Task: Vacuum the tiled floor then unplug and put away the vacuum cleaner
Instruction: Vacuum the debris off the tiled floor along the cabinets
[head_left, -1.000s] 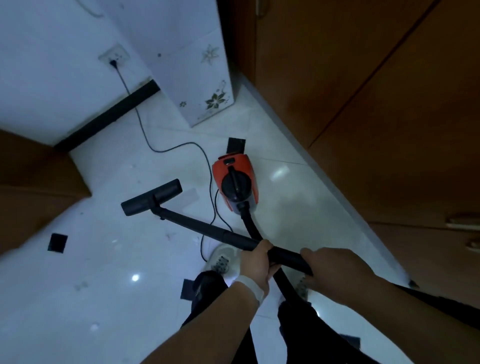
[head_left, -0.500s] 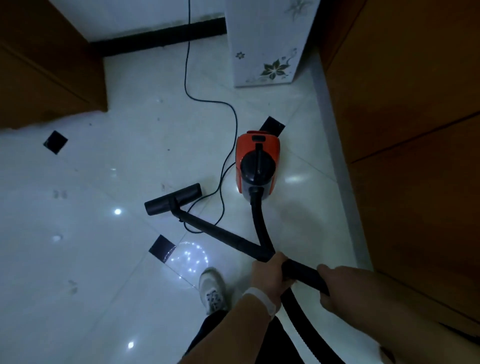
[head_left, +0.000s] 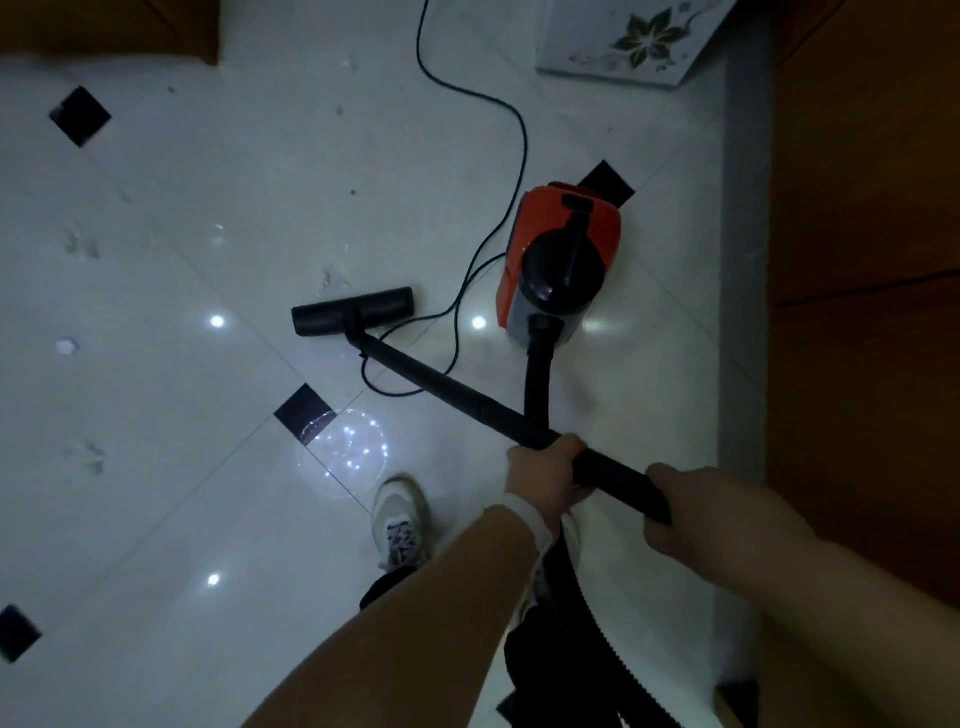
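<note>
Obs., standing by the person, dim light.

- Vacuum cleaner (head_left: 563, 254): orange-red canister on the tiled floor (head_left: 208, 234), right of centre, close to the wooden panels (head_left: 872, 182). Long axis runs near–far. The hose outlet faces near; the rear touches a dark inset tile (head_left: 608, 179).
- Hose (head_left: 537, 384): leaves the near end of the canister, runs toward the person and passes under the wand at the left hand.
- Wand (head_left: 441, 387): long axis is diagonal, from the hands at near right up to far left. It points at the floor head (head_left: 353, 310), which lies flat on the tiles with its bar running roughly left–right.
- Power cord (head_left: 511, 135): trails from the far edge down past the canister's left side and loops under the wand.
- Left hand (head_left: 545, 475), white wristband (head_left: 524, 514): fingers (head_left: 567, 446) curled round the wand.
- Right hand (head_left: 696, 512): wrapped round the wand's near end; fingertips hidden beneath.
- Shoe (head_left: 400, 519) on the floor, left of the hands. Flower-print cabinet (head_left: 634, 41) at the far edge.

Versus half a second earlier: both grips are unchanged, and the canister stays at the same inset tile. The floor head sits in much the same place. The view has tipped downward, so the dark skirting board is gone and the cabinet is cut off.
</note>
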